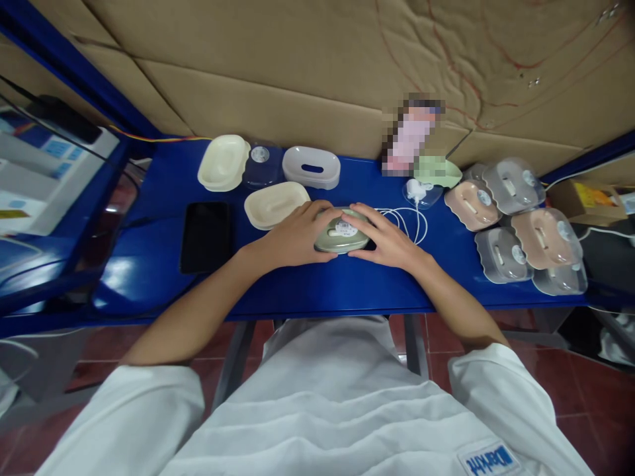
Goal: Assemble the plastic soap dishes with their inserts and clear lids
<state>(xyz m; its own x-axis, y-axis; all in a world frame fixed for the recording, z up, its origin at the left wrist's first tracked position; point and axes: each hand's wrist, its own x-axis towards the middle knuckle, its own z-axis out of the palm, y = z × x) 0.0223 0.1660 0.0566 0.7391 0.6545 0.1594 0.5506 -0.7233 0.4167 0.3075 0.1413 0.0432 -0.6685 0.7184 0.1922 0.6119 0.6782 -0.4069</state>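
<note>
A green soap box (pixel 327 242) with a clear lid and a white label sits at the middle of the blue table, between my two hands. My left hand (pixel 297 233) is curled around its left side, with the fingers over the top and the thumb near the front edge. From the right, my right hand (pixel 381 239) grips the same box, its fingers spread across the lid and side. Just behind my left hand lies a cream soap dish tray (pixel 276 203). Part of the box is covered by my fingers.
Left of my hands are a black tablet-like device (pixel 205 237), a cream tray (pixel 224 162), a clear lid (pixel 262 166) and a white slotted dish (pixel 311 166). To the right are a white cable (pixel 421 228), a green piece (pixel 437 172) and several stacked lidded boxes (pixel 546 237). Cardboard (pixel 278 66) stands behind.
</note>
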